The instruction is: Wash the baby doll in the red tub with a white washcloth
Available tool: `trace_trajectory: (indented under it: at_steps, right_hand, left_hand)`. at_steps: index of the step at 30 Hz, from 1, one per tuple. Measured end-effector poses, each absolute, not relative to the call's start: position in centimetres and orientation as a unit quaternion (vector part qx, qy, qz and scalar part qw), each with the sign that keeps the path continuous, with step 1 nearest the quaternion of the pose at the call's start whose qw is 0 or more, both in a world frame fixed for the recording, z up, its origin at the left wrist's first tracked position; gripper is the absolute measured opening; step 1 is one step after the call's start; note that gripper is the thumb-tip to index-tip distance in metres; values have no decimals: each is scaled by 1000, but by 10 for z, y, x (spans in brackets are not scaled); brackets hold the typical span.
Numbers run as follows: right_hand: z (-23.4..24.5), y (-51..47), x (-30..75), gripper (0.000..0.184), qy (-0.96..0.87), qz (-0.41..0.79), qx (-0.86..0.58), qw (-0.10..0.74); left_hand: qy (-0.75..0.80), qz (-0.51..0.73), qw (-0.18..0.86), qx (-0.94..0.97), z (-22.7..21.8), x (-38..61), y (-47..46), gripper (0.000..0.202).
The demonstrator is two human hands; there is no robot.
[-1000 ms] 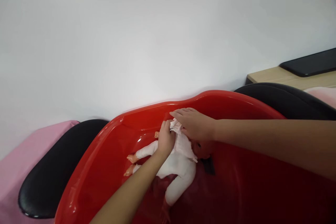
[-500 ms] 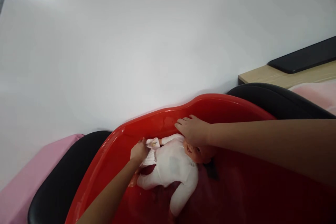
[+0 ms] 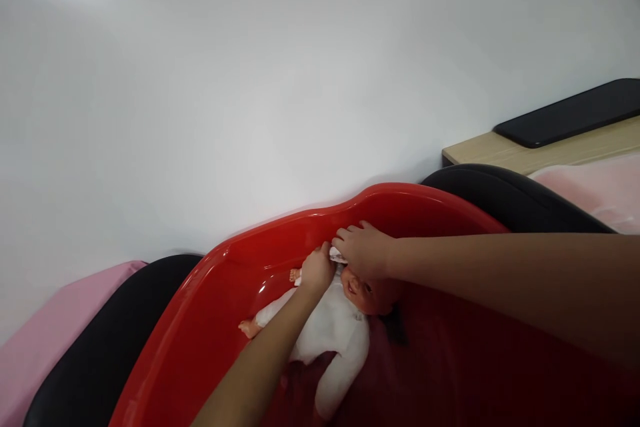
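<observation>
A baby doll in a white suit (image 3: 333, 330) lies on its back in a red plastic baby bath (image 3: 300, 230). My right hand (image 3: 363, 250) rests over the doll's forehead, fingers against a small white fold of fabric (image 3: 338, 255). My left hand (image 3: 317, 269) is curled over the doll's upper arm and clothing, next to that fold. My left forearm hides part of the doll's body. The doll's face (image 3: 357, 290) shows just below my right hand. Its bare foot (image 3: 249, 328) lies towards the tub's left wall.
A black padded frame (image 3: 110, 347) runs along the tub's left side, and more black padding (image 3: 515, 200) lies at its far side. Pink fabric (image 3: 65, 320) lies at left. A wooden shelf (image 3: 480, 155) with a black tablet or phone (image 3: 570, 113) stands at right, before a white wall (image 3: 250, 80).
My left hand has moved from the doll's side up towards my right hand. The doll's arm is now under it, and more of the doll's face shows. The view has shifted slightly.
</observation>
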State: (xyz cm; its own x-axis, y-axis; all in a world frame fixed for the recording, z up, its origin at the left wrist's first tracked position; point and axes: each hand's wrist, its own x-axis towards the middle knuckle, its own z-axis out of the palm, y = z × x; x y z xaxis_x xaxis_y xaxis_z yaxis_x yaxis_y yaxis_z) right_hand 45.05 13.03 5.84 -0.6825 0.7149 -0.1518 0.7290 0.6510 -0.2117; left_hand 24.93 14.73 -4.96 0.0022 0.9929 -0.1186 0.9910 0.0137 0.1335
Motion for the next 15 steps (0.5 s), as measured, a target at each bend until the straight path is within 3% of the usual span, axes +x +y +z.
trace_trajectory:
  at_steps: [9,15]
  right_hand:
    - [54,139,451,42,910,-130,393,14]
    - [56,140,453,45,903,-155,400,28]
  left_hand:
    - [728,-162,21,666,-30,142,132,36]
    - [780,-190,15,596,-1,72,101,45]
